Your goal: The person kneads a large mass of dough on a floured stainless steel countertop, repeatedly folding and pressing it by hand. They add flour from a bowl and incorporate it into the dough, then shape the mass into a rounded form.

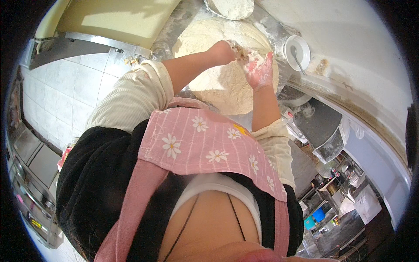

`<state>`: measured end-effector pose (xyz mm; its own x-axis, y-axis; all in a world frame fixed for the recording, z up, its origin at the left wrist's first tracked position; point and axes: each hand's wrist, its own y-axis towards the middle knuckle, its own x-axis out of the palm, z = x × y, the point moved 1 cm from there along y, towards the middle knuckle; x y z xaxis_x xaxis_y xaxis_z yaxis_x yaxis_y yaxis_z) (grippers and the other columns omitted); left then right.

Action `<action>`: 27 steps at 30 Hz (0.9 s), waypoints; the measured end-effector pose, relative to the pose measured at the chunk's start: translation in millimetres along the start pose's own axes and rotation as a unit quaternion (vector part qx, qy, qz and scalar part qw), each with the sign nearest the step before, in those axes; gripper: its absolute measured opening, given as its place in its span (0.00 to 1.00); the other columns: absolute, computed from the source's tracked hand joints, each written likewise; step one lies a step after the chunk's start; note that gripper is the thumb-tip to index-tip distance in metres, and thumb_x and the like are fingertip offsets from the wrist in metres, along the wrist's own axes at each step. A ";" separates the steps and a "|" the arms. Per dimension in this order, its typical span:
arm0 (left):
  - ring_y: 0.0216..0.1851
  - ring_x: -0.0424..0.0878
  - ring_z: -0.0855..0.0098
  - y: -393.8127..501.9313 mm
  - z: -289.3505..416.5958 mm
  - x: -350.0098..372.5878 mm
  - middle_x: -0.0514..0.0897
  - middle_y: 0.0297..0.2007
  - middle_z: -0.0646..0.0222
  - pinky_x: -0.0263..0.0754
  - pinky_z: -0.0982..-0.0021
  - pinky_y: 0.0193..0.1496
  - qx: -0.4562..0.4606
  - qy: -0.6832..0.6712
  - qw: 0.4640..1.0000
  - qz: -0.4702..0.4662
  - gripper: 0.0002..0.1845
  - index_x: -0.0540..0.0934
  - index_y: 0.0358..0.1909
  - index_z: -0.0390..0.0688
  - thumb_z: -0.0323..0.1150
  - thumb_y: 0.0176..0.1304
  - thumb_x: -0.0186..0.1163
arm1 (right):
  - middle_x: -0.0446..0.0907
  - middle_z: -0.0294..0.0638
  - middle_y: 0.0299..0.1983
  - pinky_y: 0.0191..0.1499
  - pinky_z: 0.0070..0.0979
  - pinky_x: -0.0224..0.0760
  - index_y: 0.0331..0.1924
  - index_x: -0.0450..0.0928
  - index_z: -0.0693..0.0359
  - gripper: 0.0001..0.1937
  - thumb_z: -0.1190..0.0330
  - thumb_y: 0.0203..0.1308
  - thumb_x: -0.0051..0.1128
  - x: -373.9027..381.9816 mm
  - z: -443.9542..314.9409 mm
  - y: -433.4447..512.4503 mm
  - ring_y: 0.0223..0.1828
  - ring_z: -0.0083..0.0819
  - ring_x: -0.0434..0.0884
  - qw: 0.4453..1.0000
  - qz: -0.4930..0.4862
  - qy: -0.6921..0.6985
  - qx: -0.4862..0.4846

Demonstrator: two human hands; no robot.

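Note:
A very large mound of pale dough (219,88) lies on a floured metal work surface (167,32) before me. Above its middle, my left hand (226,50) is bent at the wrist, its fingers turned towards my other hand and partly hidden. My right hand (260,70) is coated with flour and bits of dough, palm turned up and thumb raised. The fingertips of both hands meet at a clump of sticky dough (241,52); which hand grips it is not clear.
Beyond the dough stands a bowl of flour (234,8). A white bowl with a metal spoon (297,52) sits at the right by the wall (353,42). At the left are a yellowish panel (121,19) and a metal edge (104,41). Shelves with kitchenware (330,190) stand at the lower right.

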<state>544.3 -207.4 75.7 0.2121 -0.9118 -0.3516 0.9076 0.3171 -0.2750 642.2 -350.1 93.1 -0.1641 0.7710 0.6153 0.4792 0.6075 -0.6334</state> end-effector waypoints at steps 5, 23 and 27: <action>0.42 0.81 0.54 -24.2 42.4 20.0 0.82 0.37 0.48 0.74 0.61 0.46 -0.100 -0.009 0.995 -0.012 0.20 0.76 0.51 0.42 0.41 0.62 0.52 | 0.70 0.46 0.56 0.60 0.44 0.63 0.62 0.61 0.61 0.39 0.35 0.59 0.42 5.5 3.2 -13.6 0.56 0.44 0.70 0.998 0.055 -0.010 0.019; 0.47 0.80 0.54 57.7 15.9 32.9 0.81 0.47 0.52 0.72 0.55 0.49 -0.021 0.222 0.964 -0.147 0.20 0.79 0.45 0.35 0.37 0.63 0.42 | 0.64 0.43 0.64 0.64 0.36 0.54 0.63 0.61 0.60 0.36 0.40 0.62 0.42 40.4 22.4 -49.6 0.62 0.40 0.65 0.983 -0.121 -0.130 0.044; 0.44 0.81 0.55 34.3 18.4 49.8 0.82 0.42 0.50 0.72 0.57 0.47 -0.126 0.021 0.987 -0.101 0.21 0.80 0.40 0.34 0.41 0.66 0.43 | 0.70 0.40 0.60 0.62 0.31 0.58 0.61 0.67 0.55 0.29 0.57 0.56 0.60 14.0 15.9 -26.4 0.59 0.38 0.69 0.749 -0.159 -0.643 0.017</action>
<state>592.6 -246.7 65.3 0.0152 -0.9532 -0.3019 0.8098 0.1888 -0.5556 613.5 -352.3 110.9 -0.9705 0.1200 -0.2091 0.2214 0.7868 -0.5761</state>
